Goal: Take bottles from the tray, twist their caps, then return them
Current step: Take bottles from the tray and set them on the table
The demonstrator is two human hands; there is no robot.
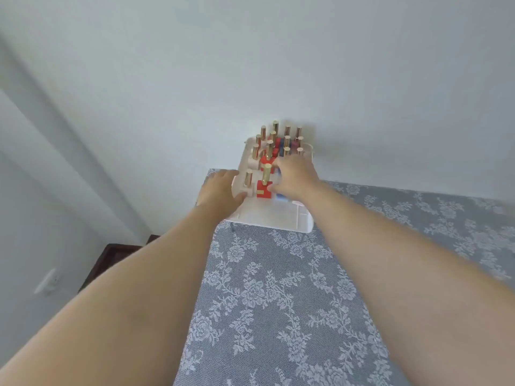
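A white tray (278, 218) stands at the table's far left corner and holds several small bottles with gold caps. The front red bottle (263, 190) stands upright in it, its gold cap (267, 174) pointing up. My right hand (295, 176) reaches in from the right. Its thumb is on the red bottle's right side and its fingers curl behind the cap. My left hand (220, 190) lies against the tray's left wall, fingers stretched along it and thumb on the rim. A pale bottle (249, 179) stands beside that thumb.
More red, blue and dark bottles (281, 143) crowd the tray's back rows against the white wall. A grey lace cloth (278, 302) covers the table. The table's left edge drops to dark flooring (111, 254).
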